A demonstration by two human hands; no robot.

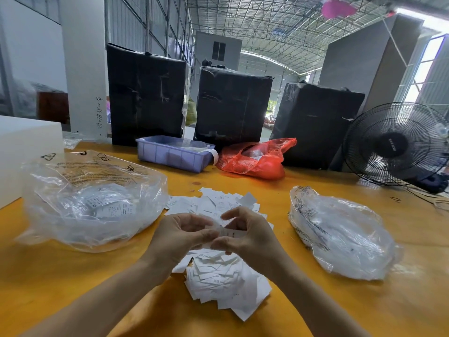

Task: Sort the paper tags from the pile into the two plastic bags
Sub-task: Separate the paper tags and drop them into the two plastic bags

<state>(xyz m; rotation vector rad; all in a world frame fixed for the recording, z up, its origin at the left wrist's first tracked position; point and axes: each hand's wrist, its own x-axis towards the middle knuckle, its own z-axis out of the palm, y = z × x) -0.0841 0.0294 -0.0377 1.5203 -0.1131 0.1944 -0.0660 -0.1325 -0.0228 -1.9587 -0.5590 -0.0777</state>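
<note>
A pile of white paper tags [220, 280] lies in the middle of the yellow table [73, 283], spreading from near me to beyond my hands. My left hand [177, 237] and my right hand [245, 237] meet just above the pile. Both pinch the same white printed tag [230, 232] between thumb and fingers. A clear plastic bag [90, 203] with several tags inside sits to the left. A second clear plastic bag [340, 229] lies to the right; its contents are hard to make out.
Behind the pile stand a lilac plastic bin [170, 154] and a red plastic bag [255, 159]. Three black wrapped boxes [230, 105] line the table's far edge. A black fan [398, 144] stands at the right, a white box [24, 147] at the left.
</note>
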